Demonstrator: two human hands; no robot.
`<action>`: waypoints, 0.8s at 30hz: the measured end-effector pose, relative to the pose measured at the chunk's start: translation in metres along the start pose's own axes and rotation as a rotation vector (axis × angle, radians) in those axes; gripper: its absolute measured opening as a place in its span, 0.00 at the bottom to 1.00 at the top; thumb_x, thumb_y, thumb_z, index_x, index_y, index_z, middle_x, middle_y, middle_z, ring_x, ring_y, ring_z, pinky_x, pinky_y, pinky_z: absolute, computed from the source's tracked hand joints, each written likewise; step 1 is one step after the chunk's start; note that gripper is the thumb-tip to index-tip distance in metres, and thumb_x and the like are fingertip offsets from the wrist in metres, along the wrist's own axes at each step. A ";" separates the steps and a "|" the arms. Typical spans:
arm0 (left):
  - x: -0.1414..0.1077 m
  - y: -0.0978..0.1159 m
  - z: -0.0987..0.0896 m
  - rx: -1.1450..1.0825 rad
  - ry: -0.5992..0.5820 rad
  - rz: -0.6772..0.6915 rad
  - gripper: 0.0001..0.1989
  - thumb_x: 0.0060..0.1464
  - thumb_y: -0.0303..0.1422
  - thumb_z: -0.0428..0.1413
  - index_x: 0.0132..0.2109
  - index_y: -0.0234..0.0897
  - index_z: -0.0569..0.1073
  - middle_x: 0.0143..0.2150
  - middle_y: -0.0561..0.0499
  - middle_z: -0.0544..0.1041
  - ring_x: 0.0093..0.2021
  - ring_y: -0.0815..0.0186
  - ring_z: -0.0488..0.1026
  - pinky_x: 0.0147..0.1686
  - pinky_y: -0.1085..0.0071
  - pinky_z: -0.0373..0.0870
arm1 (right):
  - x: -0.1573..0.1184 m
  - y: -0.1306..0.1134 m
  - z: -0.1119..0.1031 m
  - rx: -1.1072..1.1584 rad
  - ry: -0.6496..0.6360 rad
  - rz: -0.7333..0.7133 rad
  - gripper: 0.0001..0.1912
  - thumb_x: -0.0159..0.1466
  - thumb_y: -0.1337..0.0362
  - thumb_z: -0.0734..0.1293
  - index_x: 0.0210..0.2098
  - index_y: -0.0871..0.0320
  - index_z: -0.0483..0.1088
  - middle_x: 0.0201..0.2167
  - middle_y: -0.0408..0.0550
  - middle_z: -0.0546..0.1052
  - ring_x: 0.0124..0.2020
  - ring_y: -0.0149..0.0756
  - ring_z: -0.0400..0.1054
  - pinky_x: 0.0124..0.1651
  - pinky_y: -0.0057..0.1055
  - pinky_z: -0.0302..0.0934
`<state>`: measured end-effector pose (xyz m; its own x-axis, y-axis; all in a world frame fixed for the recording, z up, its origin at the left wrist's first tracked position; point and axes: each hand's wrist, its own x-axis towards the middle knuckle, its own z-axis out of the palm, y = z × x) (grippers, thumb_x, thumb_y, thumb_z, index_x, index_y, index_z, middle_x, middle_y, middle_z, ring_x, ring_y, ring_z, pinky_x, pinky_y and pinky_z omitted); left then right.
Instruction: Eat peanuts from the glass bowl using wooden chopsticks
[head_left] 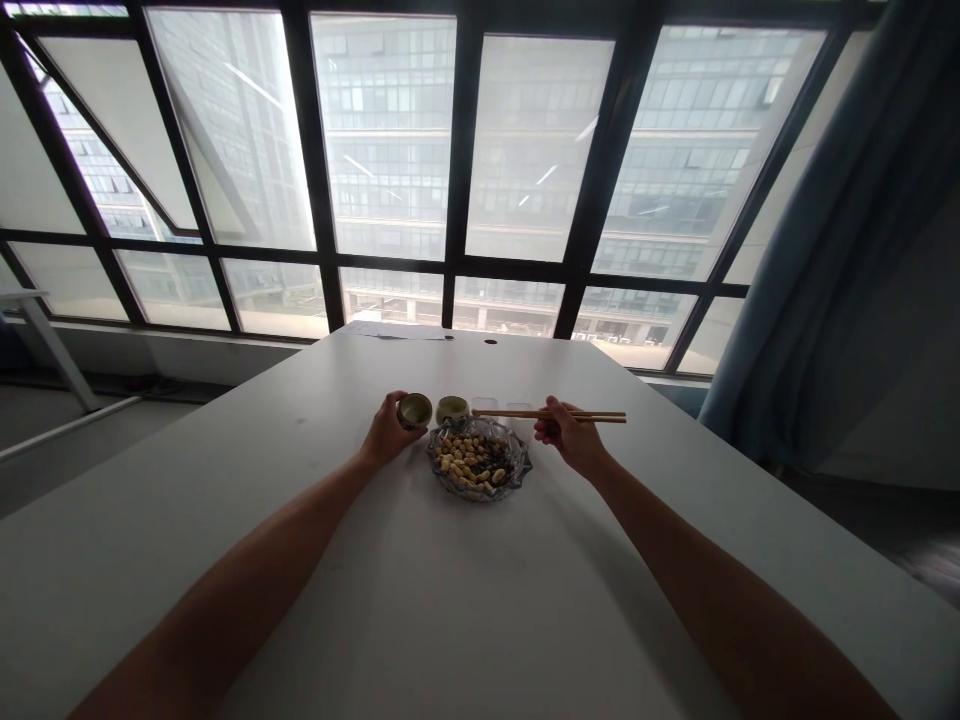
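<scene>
My left hand [388, 431] is closed around a small cup [415, 411], tilted so that its greenish inside faces me. A second small cup [452, 409] stands just right of it, behind the bowl. In my right hand [568, 432] is a pair of chopsticks [592, 416], held level and pointing left, their tips near the second cup. Between my hands, a little closer to me, sits a scalloped clear glass bowl [523, 474]. It holds peanuts [469, 458] and small dark pieces [499, 455] that look like seeds.
Two clear, flat, small containers [484, 403] lie behind the bowl, partly covered by the chopsticks. White paper [397, 330] rests at the far end of the white table [465, 590]. Large windows stand beyond, and a blue curtain [817, 250] hangs at the right.
</scene>
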<state>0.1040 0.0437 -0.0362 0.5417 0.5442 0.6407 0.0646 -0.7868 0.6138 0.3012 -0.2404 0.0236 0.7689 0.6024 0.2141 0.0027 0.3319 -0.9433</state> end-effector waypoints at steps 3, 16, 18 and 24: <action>0.001 0.000 0.001 -0.012 0.002 0.000 0.36 0.40 0.41 0.68 0.54 0.40 0.64 0.51 0.42 0.76 0.45 0.57 0.76 0.42 0.62 0.75 | -0.001 -0.002 -0.001 0.003 0.011 -0.002 0.23 0.54 0.46 0.77 0.28 0.60 0.71 0.18 0.46 0.77 0.17 0.30 0.71 0.16 0.22 0.62; 0.007 0.005 -0.005 -0.055 0.012 -0.283 0.40 0.41 0.48 0.68 0.58 0.34 0.68 0.52 0.37 0.78 0.50 0.53 0.77 0.47 0.61 0.74 | 0.001 -0.015 -0.004 0.169 0.244 0.188 0.14 0.70 0.64 0.65 0.27 0.59 0.68 0.15 0.45 0.74 0.15 0.27 0.67 0.15 0.18 0.60; 0.007 0.005 -0.004 -0.065 -0.004 -0.279 0.41 0.41 0.48 0.68 0.59 0.34 0.68 0.52 0.37 0.78 0.49 0.53 0.77 0.47 0.61 0.74 | 0.000 -0.015 -0.004 0.166 0.249 0.189 0.14 0.69 0.64 0.66 0.27 0.59 0.67 0.15 0.45 0.73 0.15 0.27 0.67 0.15 0.18 0.60; 0.009 0.004 -0.001 -0.074 -0.015 -0.246 0.41 0.40 0.47 0.69 0.59 0.33 0.69 0.50 0.38 0.79 0.47 0.54 0.78 0.46 0.60 0.76 | -0.009 -0.012 0.014 0.052 0.167 0.026 0.19 0.61 0.50 0.74 0.28 0.58 0.69 0.17 0.45 0.75 0.15 0.30 0.69 0.15 0.23 0.61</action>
<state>0.1086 0.0460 -0.0274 0.5297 0.7119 0.4611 0.1349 -0.6074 0.7828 0.2852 -0.2391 0.0363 0.8636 0.4842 0.1404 -0.0488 0.3575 -0.9326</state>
